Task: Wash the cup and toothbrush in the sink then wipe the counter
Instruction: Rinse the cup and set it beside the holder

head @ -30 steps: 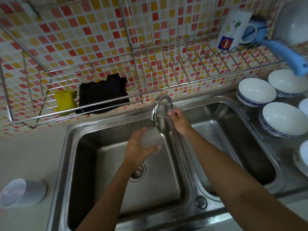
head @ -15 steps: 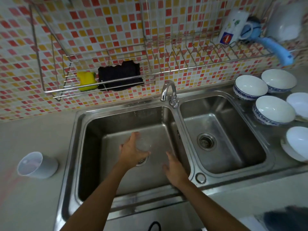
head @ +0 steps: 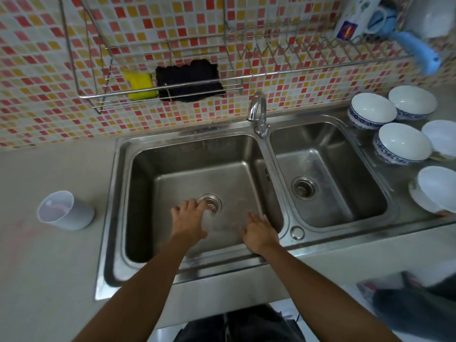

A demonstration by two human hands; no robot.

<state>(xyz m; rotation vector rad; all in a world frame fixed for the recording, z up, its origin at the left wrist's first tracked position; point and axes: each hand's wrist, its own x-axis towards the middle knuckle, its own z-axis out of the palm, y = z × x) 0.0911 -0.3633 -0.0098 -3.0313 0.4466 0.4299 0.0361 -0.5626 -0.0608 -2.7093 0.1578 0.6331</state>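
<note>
While both hands hover over left basin, cup [head: 65, 210] lies on its side far left — left hand [head: 188, 222] nearer, fingers loosely spread, empty; right hand [head: 259, 232] likewise.

Five bowls [head: 402, 141] (blue-patterned), two sink basins [head: 197, 169], one cup [head: 64, 210], one sponge [head: 138, 85], two hands [head: 188, 222]

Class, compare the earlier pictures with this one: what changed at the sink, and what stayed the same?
The right hand left the tap and dropped into the left basin. The left hand lowered and no longer shows the clear cup. The grey cup, bowls and sponge stayed put.
</note>
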